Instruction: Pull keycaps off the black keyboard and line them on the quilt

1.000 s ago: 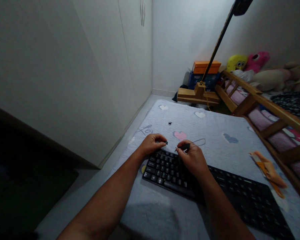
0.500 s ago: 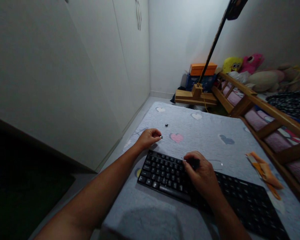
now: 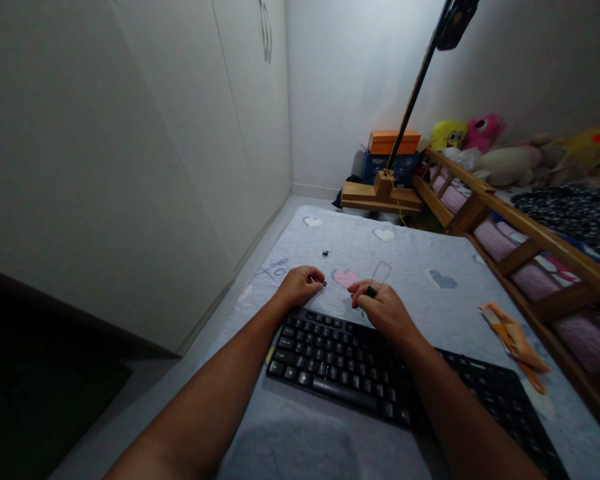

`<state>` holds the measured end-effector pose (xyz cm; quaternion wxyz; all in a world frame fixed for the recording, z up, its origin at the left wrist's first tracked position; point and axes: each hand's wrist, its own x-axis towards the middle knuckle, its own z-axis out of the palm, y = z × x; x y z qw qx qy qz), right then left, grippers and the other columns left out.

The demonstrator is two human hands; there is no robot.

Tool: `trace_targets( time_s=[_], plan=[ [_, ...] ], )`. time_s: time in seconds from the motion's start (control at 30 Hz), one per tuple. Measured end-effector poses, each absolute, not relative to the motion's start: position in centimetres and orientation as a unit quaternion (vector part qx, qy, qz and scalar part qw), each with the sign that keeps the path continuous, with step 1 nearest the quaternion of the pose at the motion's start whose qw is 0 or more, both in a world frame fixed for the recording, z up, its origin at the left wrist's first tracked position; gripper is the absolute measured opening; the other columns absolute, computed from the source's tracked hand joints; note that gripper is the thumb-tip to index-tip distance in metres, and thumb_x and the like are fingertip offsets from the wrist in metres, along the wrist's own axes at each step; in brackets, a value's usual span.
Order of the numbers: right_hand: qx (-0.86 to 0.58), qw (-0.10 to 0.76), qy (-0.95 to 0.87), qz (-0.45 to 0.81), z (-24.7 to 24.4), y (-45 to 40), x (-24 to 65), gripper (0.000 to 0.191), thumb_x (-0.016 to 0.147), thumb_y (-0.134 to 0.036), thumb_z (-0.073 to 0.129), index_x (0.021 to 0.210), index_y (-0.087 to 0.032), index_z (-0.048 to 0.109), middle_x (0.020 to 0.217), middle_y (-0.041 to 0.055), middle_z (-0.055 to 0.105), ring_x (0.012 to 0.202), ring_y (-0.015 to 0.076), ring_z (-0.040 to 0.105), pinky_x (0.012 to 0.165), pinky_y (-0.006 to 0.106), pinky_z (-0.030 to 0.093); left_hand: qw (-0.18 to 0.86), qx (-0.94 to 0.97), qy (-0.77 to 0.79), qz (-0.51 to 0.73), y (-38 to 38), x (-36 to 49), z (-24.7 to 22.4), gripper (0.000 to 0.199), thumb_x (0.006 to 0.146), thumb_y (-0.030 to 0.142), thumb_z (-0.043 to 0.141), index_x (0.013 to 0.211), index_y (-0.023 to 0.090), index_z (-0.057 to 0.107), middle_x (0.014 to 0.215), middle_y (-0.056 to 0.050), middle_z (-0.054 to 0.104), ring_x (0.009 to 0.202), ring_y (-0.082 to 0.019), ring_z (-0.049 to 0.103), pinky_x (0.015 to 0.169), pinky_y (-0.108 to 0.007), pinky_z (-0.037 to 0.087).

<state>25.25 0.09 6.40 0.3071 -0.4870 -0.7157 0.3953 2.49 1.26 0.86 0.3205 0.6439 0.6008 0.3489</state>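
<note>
My left hand [image 3: 303,287] rests on the cloth just past the keyboard's upper left corner, thumb and fingertips pinched on a small dark keycap [image 3: 324,284]. My right hand [image 3: 383,307] is closed around the black handle of a wire keycap puller [image 3: 380,272], whose thin wire loop points away from me. That hand hovers over the back edge of the black keyboard [image 3: 325,360], partly covering it. A second loose keycap [image 3: 325,253] lies on the cloth beyond my left hand.
A pale heart-patterned cloth [image 3: 410,250] covers the work surface. At the right lies an orange cloth-like item [image 3: 517,337]. A wooden bed rail [image 3: 520,227] runs along the right, white cupboard doors [image 3: 180,147] along the left. A pole on a wooden base [image 3: 380,193] stands behind.
My right hand has lifted from the keys and moved toward my left hand, turning the puller so its wire loop points away. The left hand keeps its pinch; the view has shifted slightly.
</note>
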Motion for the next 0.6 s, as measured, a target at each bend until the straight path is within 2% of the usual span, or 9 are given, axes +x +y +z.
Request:
trace_targets(
  time_s=[0.07,0.13,0.17,0.37,0.6],
  plan=[
    [-0.470,0.289,-0.748,0.369,6.0,1.3,24.0,0.021,0.067,-0.014,0.051,0.057,-0.021,0.068,0.099,0.0047,0.076,0.098,0.0220,0.068,0.092,0.034,0.049,0.316,0.650,0.599,0.343,1.1,2.4,0.8,0.022,0.072,0.020,0.068,0.092,0.015,0.076,0.079,-0.002,0.070,0.072,-0.015,0.060,0.073,-0.027,0.048],
    [-0.472,0.259,-0.769,0.345,5.6,2.4,22.8,0.026,0.069,-0.008,0.049,0.063,-0.021,0.071,0.087,0.0031,0.076,0.087,0.0194,0.069,0.086,0.032,0.051,0.313,0.659,0.594,0.339,1.1,2.3,0.8,0.022,0.072,0.020,0.068,0.092,0.015,0.077,0.080,-0.003,0.072,0.074,-0.016,0.062,0.074,-0.027,0.048],
    [-0.469,0.242,-0.785,0.324,5.4,2.8,22.2,0.027,0.071,-0.007,0.050,0.066,-0.022,0.073,0.085,0.0027,0.076,0.088,0.0194,0.069,0.087,0.031,0.051,0.312,0.663,0.591,0.337,1.1,2.2,0.7,0.022,0.073,0.021,0.068,0.092,0.015,0.077,0.081,-0.003,0.072,0.075,-0.016,0.062,0.075,-0.027,0.049],
    [-0.494,0.185,-0.820,0.223,3.6,4.4,19.7,0.020,0.075,-0.015,0.071,0.093,-0.022,0.078,0.094,0.0056,0.076,0.089,0.0202,0.068,0.084,0.030,0.051,0.331,0.669,0.570,0.344,1.4,2.0,0.0,0.023,0.074,0.022,0.066,0.094,0.017,0.077,0.087,-0.003,0.074,0.080,-0.018,0.066,0.076,-0.027,0.049],
    [-0.489,0.168,-0.830,0.208,2.6,5.1,19.0,0.015,0.078,-0.012,0.069,0.085,-0.022,0.077,0.088,0.0054,0.078,0.086,0.0199,0.071,0.081,0.029,0.050,0.341,0.656,0.567,0.362,1.5,1.8,0.1,0.023,0.075,0.025,0.066,0.094,0.016,0.076,0.086,-0.004,0.074,0.078,-0.017,0.064,0.075,-0.027,0.048]
  ],
)
